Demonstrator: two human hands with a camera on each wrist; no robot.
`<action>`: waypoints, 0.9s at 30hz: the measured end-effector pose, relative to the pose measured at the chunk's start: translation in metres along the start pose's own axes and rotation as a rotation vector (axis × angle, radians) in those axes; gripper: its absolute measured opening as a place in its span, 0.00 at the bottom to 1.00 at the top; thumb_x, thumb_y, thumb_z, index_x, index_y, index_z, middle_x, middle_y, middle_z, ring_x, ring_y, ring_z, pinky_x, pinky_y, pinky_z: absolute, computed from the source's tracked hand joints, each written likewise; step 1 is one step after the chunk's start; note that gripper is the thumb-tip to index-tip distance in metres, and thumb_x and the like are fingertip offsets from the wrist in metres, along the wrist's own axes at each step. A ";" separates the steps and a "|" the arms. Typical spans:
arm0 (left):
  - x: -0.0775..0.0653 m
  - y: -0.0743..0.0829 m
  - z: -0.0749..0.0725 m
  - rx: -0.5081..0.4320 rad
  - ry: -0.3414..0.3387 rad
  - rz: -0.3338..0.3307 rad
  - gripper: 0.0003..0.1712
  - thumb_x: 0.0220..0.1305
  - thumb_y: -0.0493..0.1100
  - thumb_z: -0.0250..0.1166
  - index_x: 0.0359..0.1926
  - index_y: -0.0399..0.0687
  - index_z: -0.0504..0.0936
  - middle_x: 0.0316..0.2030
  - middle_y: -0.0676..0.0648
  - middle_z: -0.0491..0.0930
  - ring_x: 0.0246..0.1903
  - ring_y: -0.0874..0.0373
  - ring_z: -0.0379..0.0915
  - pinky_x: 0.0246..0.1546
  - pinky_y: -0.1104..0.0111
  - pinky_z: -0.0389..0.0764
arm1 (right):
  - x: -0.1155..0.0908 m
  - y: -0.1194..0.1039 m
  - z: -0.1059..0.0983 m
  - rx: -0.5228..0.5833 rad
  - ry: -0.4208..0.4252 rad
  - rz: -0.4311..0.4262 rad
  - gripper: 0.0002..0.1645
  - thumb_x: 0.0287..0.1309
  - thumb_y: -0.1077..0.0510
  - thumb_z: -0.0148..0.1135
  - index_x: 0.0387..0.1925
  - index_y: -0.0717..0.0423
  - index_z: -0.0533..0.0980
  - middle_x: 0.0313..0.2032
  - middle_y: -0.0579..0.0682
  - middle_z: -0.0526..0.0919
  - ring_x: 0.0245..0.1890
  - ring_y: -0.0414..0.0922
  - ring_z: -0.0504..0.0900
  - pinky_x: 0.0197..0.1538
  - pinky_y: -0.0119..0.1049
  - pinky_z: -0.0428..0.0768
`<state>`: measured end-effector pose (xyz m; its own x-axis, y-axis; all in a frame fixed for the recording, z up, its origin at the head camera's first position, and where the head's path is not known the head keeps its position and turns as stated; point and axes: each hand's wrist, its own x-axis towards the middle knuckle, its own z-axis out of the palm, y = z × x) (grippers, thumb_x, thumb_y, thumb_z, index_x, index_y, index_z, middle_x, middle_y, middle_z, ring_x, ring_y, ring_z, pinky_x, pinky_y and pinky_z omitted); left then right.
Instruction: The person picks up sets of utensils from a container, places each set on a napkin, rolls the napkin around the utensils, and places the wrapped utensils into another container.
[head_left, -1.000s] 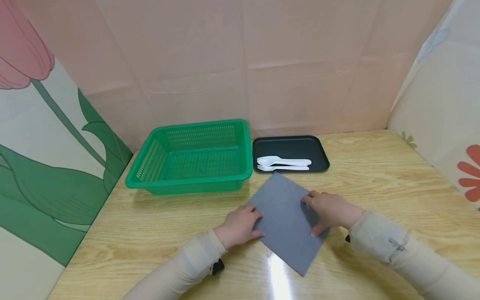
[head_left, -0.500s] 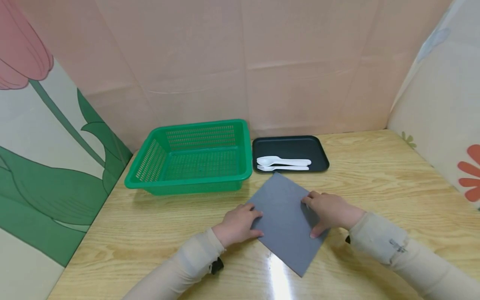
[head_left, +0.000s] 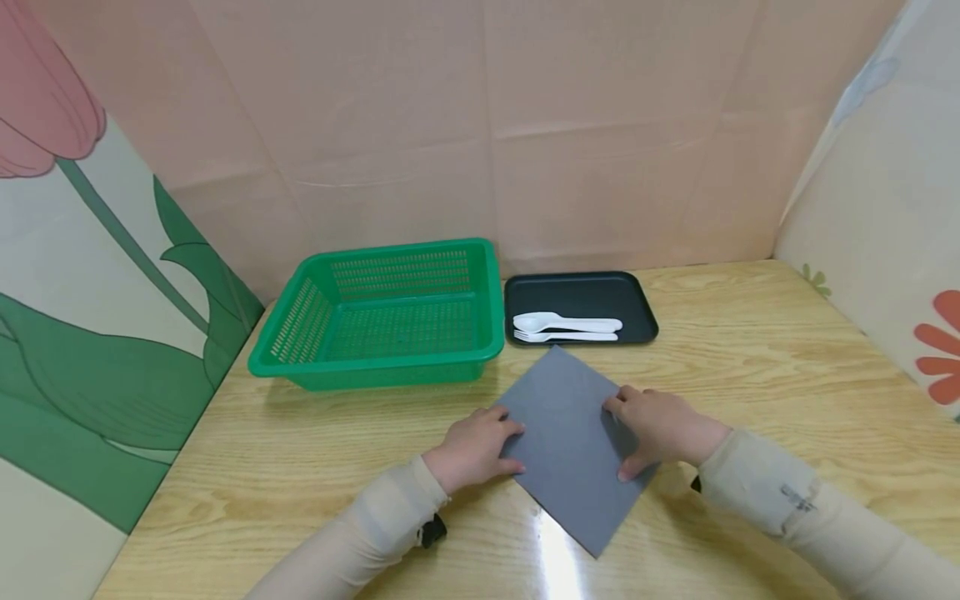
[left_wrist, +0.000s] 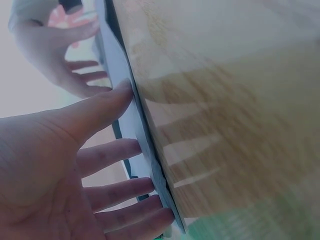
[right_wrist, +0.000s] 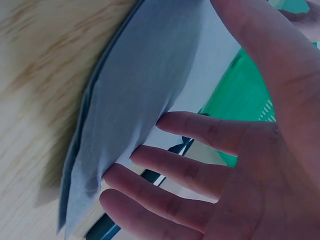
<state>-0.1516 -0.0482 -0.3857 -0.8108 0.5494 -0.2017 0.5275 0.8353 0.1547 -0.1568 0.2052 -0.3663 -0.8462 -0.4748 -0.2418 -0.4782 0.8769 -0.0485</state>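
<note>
A grey folded cloth (head_left: 564, 433) lies diamond-wise on the table, one corner toward the black tray. My left hand (head_left: 474, 450) rests on its left edge, with fingertips and thumb spread on the surface. On the right edge, my right hand (head_left: 663, 429) touches it the same way. The left wrist view shows the fingers of the left hand (left_wrist: 75, 165) fairly straight, their tips on the cloth's top. In the right wrist view, straight fingers of the right hand (right_wrist: 225, 165) press on the cloth (right_wrist: 135, 85), whose layered edge bows up from the table.
A green plastic basket (head_left: 375, 363) with slotted walls stands behind on the left. Next to it is a black tray (head_left: 573, 292) carrying a white plastic spoon (head_left: 577, 323) and fork (head_left: 566, 337). The wooden table (head_left: 750, 350) ends at a pink-covered back wall.
The cloth has turned very slightly, its near corner shifting a little left and toward me. Both hands stay on it in almost the same place.
</note>
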 end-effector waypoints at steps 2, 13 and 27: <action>0.000 0.000 0.000 -0.001 -0.001 0.000 0.30 0.56 0.59 0.64 0.58 0.55 0.76 0.62 0.44 0.70 0.60 0.49 0.68 0.53 0.59 0.76 | 0.000 -0.001 0.001 -0.006 0.012 -0.004 0.51 0.22 0.35 0.78 0.49 0.62 0.74 0.40 0.57 0.76 0.33 0.50 0.77 0.36 0.47 0.77; -0.002 -0.002 -0.003 -0.015 0.003 0.008 0.29 0.55 0.58 0.65 0.57 0.55 0.76 0.62 0.44 0.70 0.60 0.49 0.69 0.51 0.59 0.77 | 0.000 -0.002 0.003 -0.019 0.034 -0.007 0.49 0.20 0.34 0.77 0.44 0.59 0.73 0.36 0.54 0.74 0.29 0.48 0.75 0.30 0.44 0.75; -0.004 -0.004 0.002 -0.029 0.012 -0.019 0.34 0.54 0.60 0.65 0.60 0.51 0.73 0.62 0.42 0.69 0.60 0.48 0.68 0.53 0.58 0.76 | -0.004 0.006 0.004 0.033 0.054 -0.037 0.52 0.21 0.33 0.77 0.49 0.59 0.73 0.42 0.55 0.74 0.35 0.50 0.74 0.34 0.46 0.76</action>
<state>-0.1495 -0.0537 -0.3869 -0.8236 0.5331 -0.1938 0.5047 0.8446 0.1786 -0.1549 0.2126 -0.3695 -0.8401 -0.5092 -0.1870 -0.5018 0.8604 -0.0888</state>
